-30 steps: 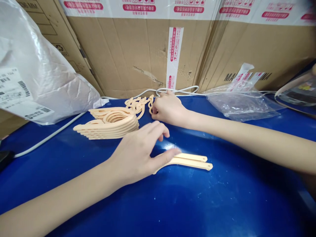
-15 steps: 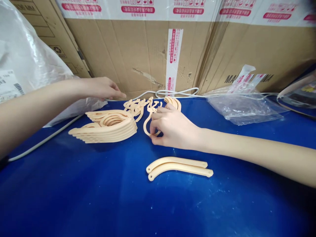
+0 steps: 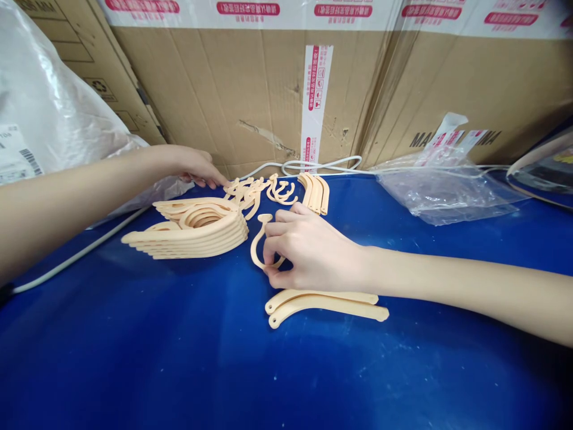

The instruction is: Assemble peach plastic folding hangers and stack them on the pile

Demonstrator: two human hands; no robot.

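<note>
My right hand [image 3: 308, 248] is closed in a pinch on a beige plastic hanger hook [image 3: 256, 249], just above the blue tabletop; its fingers cover part of the curve. Below that hand two curved beige hanger arms [image 3: 329, 304] lie side by side. My left hand [image 3: 199, 167] reaches over to the back, fingers stretched out, the tips at the edge of a jumbled pile of small beige parts [image 3: 246, 194]. In front of it stands a neat stack of beige hanger pieces [image 3: 192, 236]. More hooks [image 3: 281, 192] lie right of the pile.
Several curved arms [image 3: 317, 192] lie in a row at the back. Behind them run a white cable [image 3: 322, 167] and a large taped carton [image 3: 224, 95]. A clear plastic bag [image 3: 447, 191] rests at right, a white wrapped package [image 3: 58, 107] at left.
My right hand has drawn the hook toward me, away from the other hooks. My left hand has come slightly right and down, its fingertips now at the jumbled pile.
</note>
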